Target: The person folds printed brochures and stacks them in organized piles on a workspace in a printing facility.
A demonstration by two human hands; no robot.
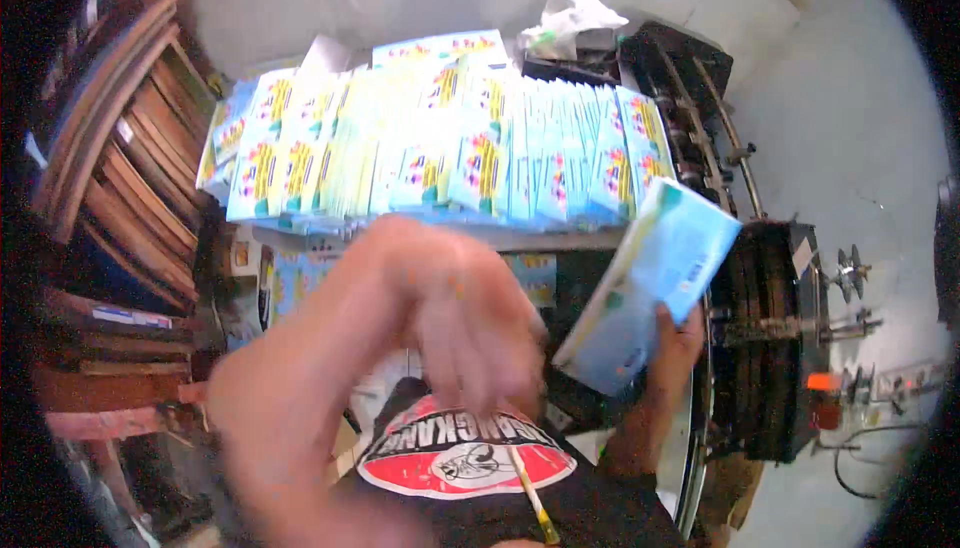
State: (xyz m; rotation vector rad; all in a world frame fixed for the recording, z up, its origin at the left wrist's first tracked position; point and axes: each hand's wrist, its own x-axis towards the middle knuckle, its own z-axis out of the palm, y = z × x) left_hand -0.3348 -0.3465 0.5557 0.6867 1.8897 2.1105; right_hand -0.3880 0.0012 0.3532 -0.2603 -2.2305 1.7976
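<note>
**Booklet bundle in hand, most already laid out**

My right hand [672, 340] grasps a pale blue booklet bundle [648, 286], just right of the overlapped booklet rows [440, 148] on the table. Judging by those, much is stacked. My left hand [440, 318] is blurred; grip unclear.

Work table [560, 238]: rows of colourful printed booklets [440, 143] stacked overlapping; white crumpled bag [568, 18] behind.

Left hand [440, 308] motion-blurred, grip unreadable; wooden frames [120, 178] cut off left.
</note>
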